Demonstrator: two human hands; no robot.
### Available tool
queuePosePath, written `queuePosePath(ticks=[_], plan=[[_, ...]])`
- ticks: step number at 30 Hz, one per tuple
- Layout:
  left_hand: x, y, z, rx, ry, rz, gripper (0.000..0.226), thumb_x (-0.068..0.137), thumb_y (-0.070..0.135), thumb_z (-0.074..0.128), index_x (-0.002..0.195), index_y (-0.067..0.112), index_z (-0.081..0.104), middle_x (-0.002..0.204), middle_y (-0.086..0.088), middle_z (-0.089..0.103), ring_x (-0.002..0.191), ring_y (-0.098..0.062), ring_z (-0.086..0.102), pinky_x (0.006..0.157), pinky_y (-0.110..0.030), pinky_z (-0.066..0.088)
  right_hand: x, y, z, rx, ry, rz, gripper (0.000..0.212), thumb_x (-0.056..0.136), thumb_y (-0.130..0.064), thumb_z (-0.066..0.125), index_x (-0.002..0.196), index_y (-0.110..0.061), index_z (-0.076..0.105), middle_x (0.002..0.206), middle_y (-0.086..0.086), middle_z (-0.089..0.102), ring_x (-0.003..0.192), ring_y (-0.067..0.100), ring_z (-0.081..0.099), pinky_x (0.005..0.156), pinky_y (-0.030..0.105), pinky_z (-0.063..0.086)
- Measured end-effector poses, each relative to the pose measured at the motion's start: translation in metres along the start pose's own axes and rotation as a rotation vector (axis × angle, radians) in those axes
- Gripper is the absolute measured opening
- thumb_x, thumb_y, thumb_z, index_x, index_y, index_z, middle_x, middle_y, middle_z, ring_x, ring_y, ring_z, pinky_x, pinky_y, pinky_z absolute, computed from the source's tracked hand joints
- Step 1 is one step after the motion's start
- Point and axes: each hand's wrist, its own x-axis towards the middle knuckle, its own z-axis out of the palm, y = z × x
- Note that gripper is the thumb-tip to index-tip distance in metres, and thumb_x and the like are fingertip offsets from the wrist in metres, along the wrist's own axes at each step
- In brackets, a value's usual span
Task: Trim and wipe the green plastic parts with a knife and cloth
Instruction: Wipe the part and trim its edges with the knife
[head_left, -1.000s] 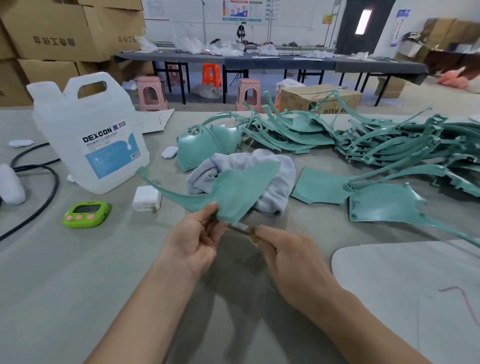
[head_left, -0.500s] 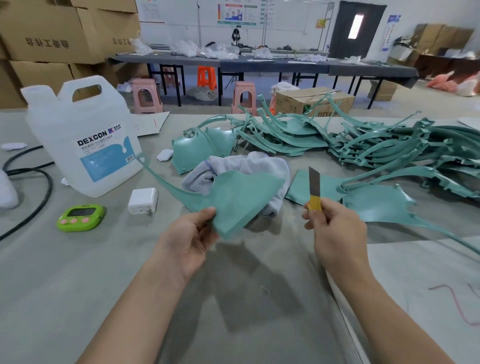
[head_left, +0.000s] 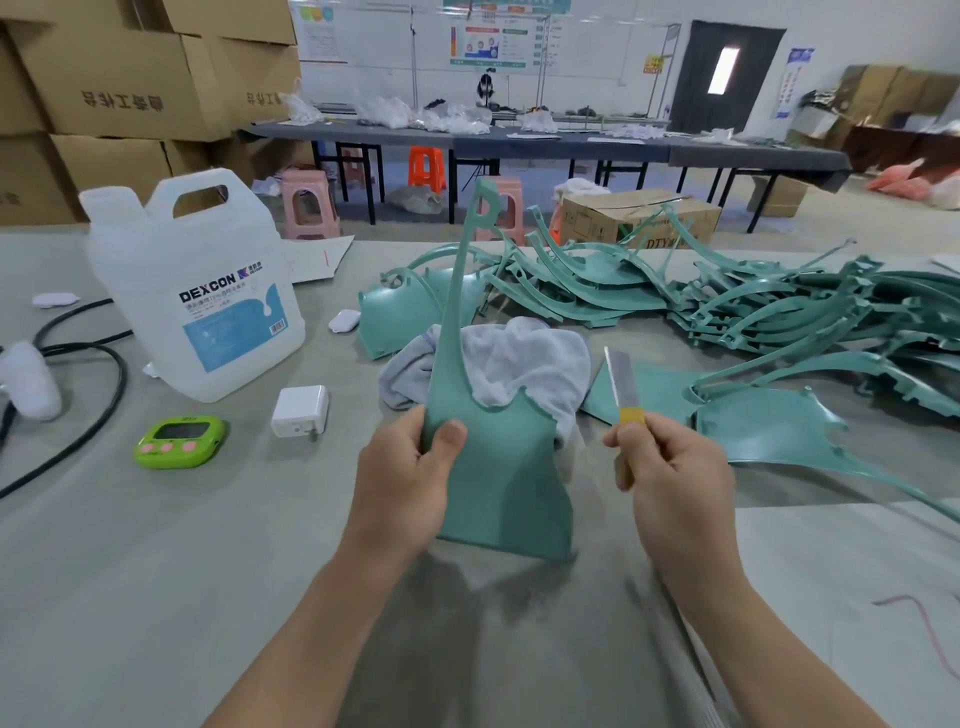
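Observation:
My left hand (head_left: 402, 483) grips a green plastic part (head_left: 498, 467) by its left edge and holds it upright, its long thin arm pointing up. To its right, my right hand (head_left: 675, 483) holds a knife (head_left: 623, 389) by its yellow band, the bare blade pointing up, apart from the part. A grey-white cloth (head_left: 519, 364) lies crumpled on the table just behind the held part. A large pile of green parts (head_left: 753, 312) spreads over the right half of the table.
A white DEXCON jug (head_left: 208, 296) stands at the left, with a black cable (head_left: 104, 374), a green timer (head_left: 179, 440) and a white charger (head_left: 300, 410) near it. A lighter mat (head_left: 857, 597) covers the table's near right. Cardboard boxes (head_left: 119, 78), stools and another table stand behind.
My left hand has turned the green part from lying flat to standing upright. My right hand drew the knife away from the part's edge and now holds it blade-up at the right.

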Motion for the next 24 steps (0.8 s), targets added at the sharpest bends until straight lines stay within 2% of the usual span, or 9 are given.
queuePosePath(ticks=[3, 5, 6, 10, 13, 16, 18, 21, 24], plan=[[-0.007, 0.006, 0.005, 0.048, 0.093, 0.091, 0.036, 0.089, 0.048, 0.054, 0.076, 0.015, 0.057, 0.066, 0.0, 0.061, 0.063, -0.017, 0.052, 0.057, -0.025, 0.041, -0.011, -0.006, 0.011, -0.002, -0.227, -0.063, 0.036, 0.084, -0.045, 0.054, 0.077, -0.012, 0.064, 0.049, -0.003, 0.043, 0.049, 0.013, 0.037, 0.05, 0.035, 0.031], [-0.011, 0.009, 0.008, 0.072, 0.124, 0.148, 0.033, 0.094, 0.038, 0.059, 0.07, 0.017, 0.051, 0.066, 0.004, 0.059, 0.06, -0.013, 0.048, 0.055, -0.022, 0.039, -0.02, -0.009, 0.021, -0.097, -0.338, -0.125, 0.041, 0.087, -0.048, 0.052, 0.076, -0.009, 0.057, 0.052, -0.006, 0.039, 0.052, 0.01, 0.034, 0.052, 0.037, 0.031], [-0.013, 0.009, 0.008, 0.076, 0.133, 0.158, 0.034, 0.095, 0.035, 0.06, 0.068, 0.018, 0.049, 0.065, 0.007, 0.058, 0.057, -0.012, 0.047, 0.054, -0.021, 0.038, -0.022, -0.01, 0.025, -0.164, -0.351, -0.174, 0.039, 0.09, -0.045, 0.052, 0.073, -0.01, 0.052, 0.052, -0.006, 0.038, 0.052, 0.008, 0.032, 0.052, 0.033, 0.03], [-0.013, 0.011, 0.009, 0.066, 0.153, 0.131, 0.04, 0.096, 0.029, 0.062, 0.063, 0.019, 0.042, 0.059, 0.008, 0.052, 0.053, -0.009, 0.041, 0.05, -0.018, 0.035, -0.02, -0.019, 0.027, -0.383, -0.243, -0.245, 0.044, 0.098, -0.03, 0.058, 0.061, -0.018, 0.038, 0.054, -0.008, 0.043, 0.054, 0.015, 0.034, 0.052, 0.03, 0.028], [-0.013, 0.012, 0.01, 0.074, 0.16, 0.113, 0.04, 0.095, 0.031, 0.062, 0.063, 0.017, 0.042, 0.059, 0.004, 0.051, 0.054, -0.012, 0.039, 0.051, -0.023, 0.034, -0.02, -0.02, 0.025, -0.394, -0.158, -0.243, 0.048, 0.097, -0.027, 0.06, 0.057, -0.022, 0.035, 0.054, -0.009, 0.045, 0.054, 0.016, 0.035, 0.052, 0.027, 0.028], [-0.012, 0.012, 0.011, 0.067, 0.155, 0.084, 0.038, 0.095, 0.031, 0.062, 0.064, 0.015, 0.045, 0.06, 0.002, 0.052, 0.055, -0.013, 0.039, 0.049, -0.025, 0.032, -0.018, -0.017, 0.023, -0.319, -0.113, -0.243, 0.04, 0.097, -0.023, 0.061, 0.062, -0.014, 0.044, 0.053, -0.006, 0.038, 0.053, 0.013, 0.032, 0.052, 0.024, 0.03], [-0.012, 0.012, 0.011, 0.05, 0.155, 0.073, 0.037, 0.094, 0.031, 0.063, 0.065, 0.015, 0.047, 0.057, 0.002, 0.051, 0.054, -0.013, 0.039, 0.049, -0.024, 0.033, -0.017, -0.015, 0.023, -0.3, -0.146, -0.258, 0.035, 0.098, -0.023, 0.062, 0.067, -0.01, 0.05, 0.053, -0.006, 0.037, 0.053, 0.012, 0.032, 0.051, 0.024, 0.03], [-0.011, 0.013, 0.01, 0.06, 0.153, 0.091, 0.037, 0.095, 0.032, 0.062, 0.066, 0.013, 0.048, 0.058, -0.001, 0.052, 0.056, -0.016, 0.041, 0.049, -0.026, 0.032, -0.015, -0.013, 0.025, -0.31, -0.218, -0.263, 0.037, 0.098, -0.025, 0.062, 0.067, -0.012, 0.049, 0.055, -0.005, 0.041, 0.054, 0.013, 0.034, 0.052, 0.026, 0.03], [-0.01, 0.012, 0.009, 0.074, 0.158, 0.105, 0.039, 0.095, 0.032, 0.063, 0.066, 0.01, 0.046, 0.057, -0.002, 0.047, 0.056, -0.018, 0.037, 0.05, -0.027, 0.029, -0.004, -0.01, 0.02, -0.332, -0.092, -0.232, 0.036, 0.099, -0.022, 0.062, 0.067, -0.01, 0.053, 0.06, -0.002, 0.047, 0.057, 0.017, 0.039, 0.053, 0.024, 0.031]])
